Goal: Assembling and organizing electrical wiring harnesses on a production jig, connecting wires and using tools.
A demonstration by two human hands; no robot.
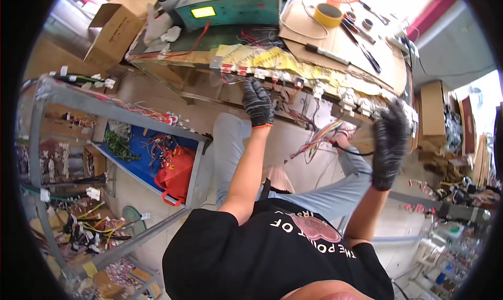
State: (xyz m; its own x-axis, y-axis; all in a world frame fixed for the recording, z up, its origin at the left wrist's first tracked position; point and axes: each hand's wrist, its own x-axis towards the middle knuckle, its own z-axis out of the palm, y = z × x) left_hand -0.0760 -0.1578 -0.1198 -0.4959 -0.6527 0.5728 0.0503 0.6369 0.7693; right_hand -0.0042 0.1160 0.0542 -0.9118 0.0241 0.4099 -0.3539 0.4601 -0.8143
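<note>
left hand was curled on the wires at the counter edge; right hand blurred, grip unclear. wires looked light and floppy; best held by the white connectors.

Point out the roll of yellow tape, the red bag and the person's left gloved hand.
roll of yellow tape [328, 14], head view, on its outer band.
red bag [175, 170], head view, on its bulging middle.
left gloved hand [258, 102], head view, on the back of the glove.
</note>
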